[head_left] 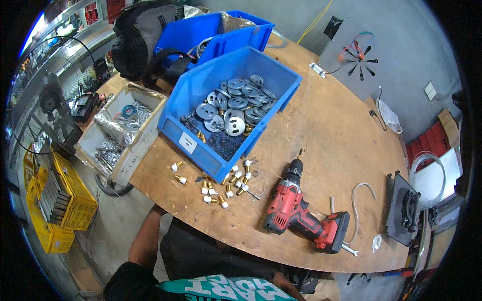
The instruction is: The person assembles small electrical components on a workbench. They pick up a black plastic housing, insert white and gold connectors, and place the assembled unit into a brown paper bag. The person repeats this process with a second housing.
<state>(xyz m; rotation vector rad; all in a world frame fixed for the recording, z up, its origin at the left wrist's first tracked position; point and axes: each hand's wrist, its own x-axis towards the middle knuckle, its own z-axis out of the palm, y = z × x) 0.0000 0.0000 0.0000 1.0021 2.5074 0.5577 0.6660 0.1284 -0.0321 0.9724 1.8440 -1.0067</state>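
Observation:
My left forearm reaches up to the table's near edge, and only a bit of my left hand (159, 210) shows there; its fingers are hidden. Low in the picture a short piece of my right arm can be seen, with the hand out of sight. Closest to my left hand, several brass fittings with white ends (211, 191) lie scattered on the wooden table (321, 145). Behind them a light blue bin (173, 113) holds many round slotted metal discs (235, 103) and some brass pieces. A red and black cordless drill (288, 200) lies on its side to the right.
Left of the bin stands a whitish box (128, 168) of small metal parts. A dark blue bin (258, 35) and a dark bag (135, 37) are behind. Near the right edge lie a wrench (350, 250), grey tubing (357, 210) and a white ring (376, 243). Yellow crates (78, 205) stand lower left.

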